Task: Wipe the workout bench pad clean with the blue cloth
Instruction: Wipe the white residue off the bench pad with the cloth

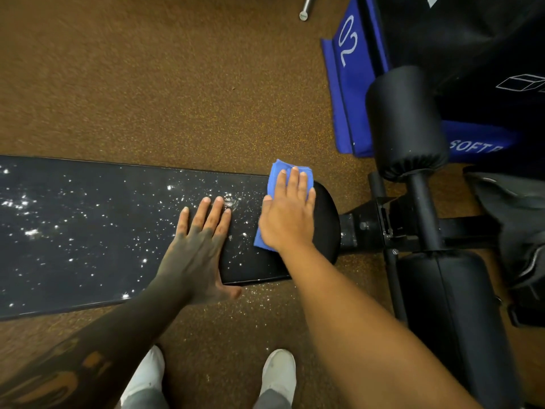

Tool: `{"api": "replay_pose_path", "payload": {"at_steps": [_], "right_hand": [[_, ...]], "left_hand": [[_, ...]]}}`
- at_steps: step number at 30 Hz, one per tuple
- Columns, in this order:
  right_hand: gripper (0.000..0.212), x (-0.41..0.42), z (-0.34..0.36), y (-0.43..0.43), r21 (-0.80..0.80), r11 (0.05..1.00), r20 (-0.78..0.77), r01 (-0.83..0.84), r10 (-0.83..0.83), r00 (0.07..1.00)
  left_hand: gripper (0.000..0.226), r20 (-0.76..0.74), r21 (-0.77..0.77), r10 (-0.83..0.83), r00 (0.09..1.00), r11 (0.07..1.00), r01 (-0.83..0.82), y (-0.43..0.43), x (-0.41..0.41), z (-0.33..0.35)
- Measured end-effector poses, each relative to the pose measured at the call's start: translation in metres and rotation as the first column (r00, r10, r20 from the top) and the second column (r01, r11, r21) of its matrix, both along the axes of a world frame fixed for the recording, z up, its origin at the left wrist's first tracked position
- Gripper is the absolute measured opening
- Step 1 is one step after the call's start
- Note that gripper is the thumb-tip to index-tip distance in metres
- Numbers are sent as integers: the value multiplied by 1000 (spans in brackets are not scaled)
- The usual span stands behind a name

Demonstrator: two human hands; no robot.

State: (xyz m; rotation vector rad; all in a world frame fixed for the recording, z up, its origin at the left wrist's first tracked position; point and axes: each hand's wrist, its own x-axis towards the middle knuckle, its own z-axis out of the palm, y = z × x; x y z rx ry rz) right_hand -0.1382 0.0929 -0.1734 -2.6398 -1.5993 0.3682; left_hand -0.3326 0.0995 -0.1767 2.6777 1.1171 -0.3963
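We stood on the brown speckled rubber floor [147,84] beside the long black padded workout bench [88,246], its pad dotted with white specks [31,232] along most of its length. Beyond its right end stood a black cylindrical foam roller [404,122]. Our left hand [197,249] lay flat on the pad, fingers straight and spread, holding nothing. Our right hand [287,219] pressed flat, fingers straight, on the folded blue cloth [275,175], which lay on the pad's rounded right end.

"02" and "SOFT" on blue padding [354,98]
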Motion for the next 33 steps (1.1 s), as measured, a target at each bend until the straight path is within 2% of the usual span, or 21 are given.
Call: {"api": "replay_pose_path", "payload": {"at_steps": [1,4,5,10,16,22,24,29,33], "right_hand": [[66,-13,0,1,25,999,-16,-46,46,999],[65,-20,-2,-9,24,919,5,-394,394,919],[64,-12,-2,-9,19,908,5,-418,418,908],[69,-14,-1,14,-31,986,-1,-165,165,986],[74,-26,1,-42,-29,962,-20,-270,269,963],[68,-18,4,3,-63,978,7,-198,199,980],[69,-25,3,-7,-46,981,8,-189,190,982],[69,-33,-2,-57,-28,939,-7,-342,342,940],[68,-33,0,-42,-33,979,-10,-199,199,980]], "left_hand": [[151,1,2,0,1000,1000,0,0,-1,0],[151,2,-4,-21,1000,1000,21,1,-6,2],[152,9,-1,-24,1000,1000,24,2,-9,2],[155,-2,-7,-18,1000,1000,18,7,-23,6],[150,-31,-12,-27,999,1000,27,11,-29,5],[150,-20,4,-22,1000,1000,22,11,-28,2],[149,-23,7,-27,999,1000,27,10,-29,2],[147,-30,23,-21,999,999,21,10,-27,3],[147,-42,33,-19,999,999,21,10,-26,3]]}}
